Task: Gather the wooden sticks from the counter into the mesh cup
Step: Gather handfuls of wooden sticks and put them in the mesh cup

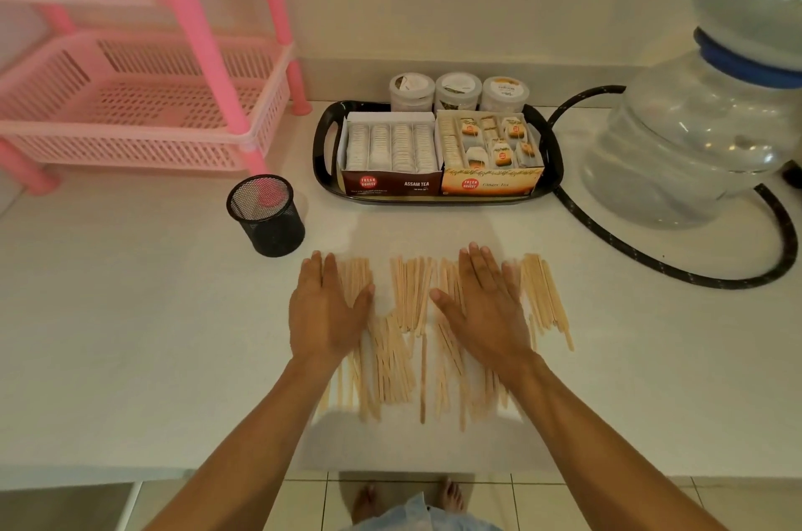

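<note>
Many thin wooden sticks [412,296] lie spread in a loose row on the white counter [130,335], pointing away from me. My left hand [325,309] rests flat, palm down, on the left end of the spread. My right hand [486,305] lies flat on the right part, with more sticks [544,296] showing beyond its fingers. Neither hand grips anything. The black mesh cup [265,214] stands upright and looks empty, just beyond and left of my left hand.
A black tray [325,148] with two open tea boxes and three lidded jars sits behind the sticks. A pink plastic rack [143,113] stands at the back left. A water bottle on a dispenser [703,131] and a dark hose [651,265] occupy the right.
</note>
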`<action>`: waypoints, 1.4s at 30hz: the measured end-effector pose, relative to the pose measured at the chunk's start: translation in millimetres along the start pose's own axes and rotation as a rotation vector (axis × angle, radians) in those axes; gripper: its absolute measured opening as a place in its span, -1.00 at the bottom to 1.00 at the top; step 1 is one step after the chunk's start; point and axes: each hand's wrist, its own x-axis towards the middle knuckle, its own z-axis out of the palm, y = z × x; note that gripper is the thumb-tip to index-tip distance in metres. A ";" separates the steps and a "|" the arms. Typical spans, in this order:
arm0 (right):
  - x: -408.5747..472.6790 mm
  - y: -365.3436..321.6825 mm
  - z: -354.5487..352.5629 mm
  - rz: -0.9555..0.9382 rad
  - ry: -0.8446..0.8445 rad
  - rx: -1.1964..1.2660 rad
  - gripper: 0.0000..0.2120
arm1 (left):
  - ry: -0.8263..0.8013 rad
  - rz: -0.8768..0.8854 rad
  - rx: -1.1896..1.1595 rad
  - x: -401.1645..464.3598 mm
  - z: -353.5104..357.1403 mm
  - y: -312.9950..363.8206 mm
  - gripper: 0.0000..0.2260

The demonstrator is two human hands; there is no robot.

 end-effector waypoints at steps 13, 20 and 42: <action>16.9 -90.8 8.2 -0.034 -0.006 0.130 -0.64 | -0.103 -0.022 -0.008 11.8 -23.1 15.8 -0.48; 16.1 -89.3 8.9 0.040 0.021 0.098 -0.63 | -0.149 0.005 -0.044 19.9 -29.5 19.0 -0.77; 34.3 -80.8 -11.4 0.171 -0.049 0.204 -0.73 | -0.278 -0.369 -0.524 41.8 -36.4 22.0 -0.77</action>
